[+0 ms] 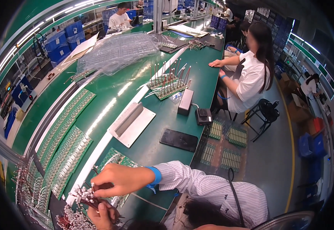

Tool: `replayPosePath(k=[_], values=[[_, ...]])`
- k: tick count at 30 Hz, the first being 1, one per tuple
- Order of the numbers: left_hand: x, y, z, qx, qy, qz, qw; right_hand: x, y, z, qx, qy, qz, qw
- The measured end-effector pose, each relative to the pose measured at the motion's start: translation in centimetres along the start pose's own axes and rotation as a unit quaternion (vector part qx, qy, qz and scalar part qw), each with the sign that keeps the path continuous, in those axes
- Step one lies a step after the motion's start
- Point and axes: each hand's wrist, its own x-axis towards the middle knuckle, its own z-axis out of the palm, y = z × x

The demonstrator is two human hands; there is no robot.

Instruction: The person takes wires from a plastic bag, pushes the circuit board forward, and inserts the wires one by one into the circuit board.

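My left hand [103, 217], at the lower left of the frame, has its fingers curled and thumb pressed around a bundle of thin dark-red wires with small white plastic connectors [85, 194]. Just above it, the thumb and fingertips of my right hand [124, 179] draw close together over the bundle's white ends; I cannot tell whether they pinch a single wire. A loose heap of similar white-tipped wires [78, 220] lies below the bundle, near the lower edge. Partly under my right hand is a green circuit board with white wires [112, 157]. Left of my hands stretches a long green panel of small circuit boards [71, 158]. Toward the middle lie a bent grey metal plate [139, 125] and, right of it, a black rectangular phone [178, 139].
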Motion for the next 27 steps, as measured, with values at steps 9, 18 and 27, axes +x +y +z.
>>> replayPosePath(k=[9,18,27], values=[[-0.1,0.6,0.5,0.038,-0.018,0.019,0.999,0.1,-0.5,0.4,0.120,0.092,0.005,0.989],[-0.5,1.0,0.7,0.117,0.071,0.042,0.990,-0.6,-1.0,-0.4,0.040,0.088,-0.031,0.995],[-1.5,3.1,0.4,0.219,0.011,-0.017,0.976,-1.6,-2.6,-0.6,0.229,0.170,-0.052,0.957]])
